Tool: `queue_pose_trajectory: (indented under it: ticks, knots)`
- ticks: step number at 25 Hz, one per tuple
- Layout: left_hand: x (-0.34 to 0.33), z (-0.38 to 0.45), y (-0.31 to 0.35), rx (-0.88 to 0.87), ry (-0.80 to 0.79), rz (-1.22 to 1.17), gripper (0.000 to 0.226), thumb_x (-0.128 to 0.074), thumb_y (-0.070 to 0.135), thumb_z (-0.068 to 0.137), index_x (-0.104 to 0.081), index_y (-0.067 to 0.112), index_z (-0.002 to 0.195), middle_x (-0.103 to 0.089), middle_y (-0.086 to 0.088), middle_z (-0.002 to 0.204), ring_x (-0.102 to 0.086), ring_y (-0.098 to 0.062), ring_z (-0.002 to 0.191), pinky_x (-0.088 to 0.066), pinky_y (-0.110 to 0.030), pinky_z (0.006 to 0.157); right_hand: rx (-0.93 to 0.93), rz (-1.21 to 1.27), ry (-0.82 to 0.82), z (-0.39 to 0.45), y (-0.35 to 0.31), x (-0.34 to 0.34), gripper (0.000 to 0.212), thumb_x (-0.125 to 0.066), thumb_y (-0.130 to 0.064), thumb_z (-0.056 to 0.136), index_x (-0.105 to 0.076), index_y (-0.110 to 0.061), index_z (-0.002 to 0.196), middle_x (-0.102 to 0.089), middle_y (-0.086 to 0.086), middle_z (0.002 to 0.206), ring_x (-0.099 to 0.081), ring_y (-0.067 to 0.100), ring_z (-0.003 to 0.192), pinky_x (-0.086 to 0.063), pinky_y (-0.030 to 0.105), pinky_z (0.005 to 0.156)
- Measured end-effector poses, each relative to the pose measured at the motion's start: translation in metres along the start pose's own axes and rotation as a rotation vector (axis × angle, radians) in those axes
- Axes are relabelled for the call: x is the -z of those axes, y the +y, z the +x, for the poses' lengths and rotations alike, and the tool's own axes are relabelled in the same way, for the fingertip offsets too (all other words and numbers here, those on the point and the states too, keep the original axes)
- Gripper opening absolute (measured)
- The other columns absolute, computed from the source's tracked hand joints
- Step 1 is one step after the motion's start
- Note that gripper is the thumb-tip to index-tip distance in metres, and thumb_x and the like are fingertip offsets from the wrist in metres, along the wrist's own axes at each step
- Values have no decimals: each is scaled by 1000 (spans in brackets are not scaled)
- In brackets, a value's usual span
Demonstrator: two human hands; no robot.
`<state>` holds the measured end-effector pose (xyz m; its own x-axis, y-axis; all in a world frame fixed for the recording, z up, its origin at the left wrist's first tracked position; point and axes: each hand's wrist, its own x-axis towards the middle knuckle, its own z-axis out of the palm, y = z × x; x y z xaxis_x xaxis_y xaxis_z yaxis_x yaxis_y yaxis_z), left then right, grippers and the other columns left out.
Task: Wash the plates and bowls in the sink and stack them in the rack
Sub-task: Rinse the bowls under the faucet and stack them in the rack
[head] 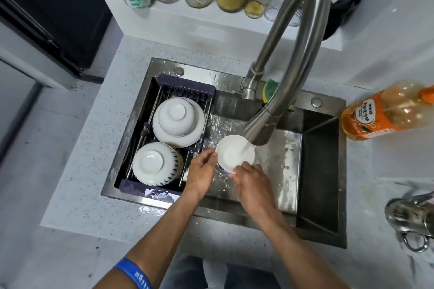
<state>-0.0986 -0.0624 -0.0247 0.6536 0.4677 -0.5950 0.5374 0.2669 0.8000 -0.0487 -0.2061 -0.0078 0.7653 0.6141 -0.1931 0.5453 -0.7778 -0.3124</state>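
Two hands, left (201,169) and right (252,182), each grip closed round white blue-patterned bowl (234,153), rinsing under tap.

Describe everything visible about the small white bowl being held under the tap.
The small white bowl looks like glazed ceramic, with a blue pattern on its outer lower side. It is held mouth up, tilted slightly, over the steel sink basin, right of the dark dish rack. Water from the curved steel faucet runs into it. The left hand grips its left rim; the right hand supports its near side.
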Motion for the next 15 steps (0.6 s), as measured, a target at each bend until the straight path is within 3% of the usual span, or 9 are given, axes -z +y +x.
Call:
queue_pose_trajectory:
  ticks: [5, 15]
  knots:
    - [-2, 3, 5, 87, 49, -111, 27, -56, 15, 99, -65, 13, 125, -68, -2, 121, -62, -19, 116, -44, -36, 108, -80, 5, -23, -1, 4, 4, 22, -56, -27, 98, -69, -10, 101, -66, 6, 98, -57, 30, 90, -49, 40, 77]
    - [-8, 10, 4, 125, 65, -159, 20, -57, 15, 99, -69, 21, 113, -71, -3, 117, -64, -20, 114, -45, -43, 108, -44, -43, -57, 3, 4, 8, 18, -56, -25, 98, -68, -11, 102, -64, 3, 100, -55, 27, 94, -52, 40, 78]
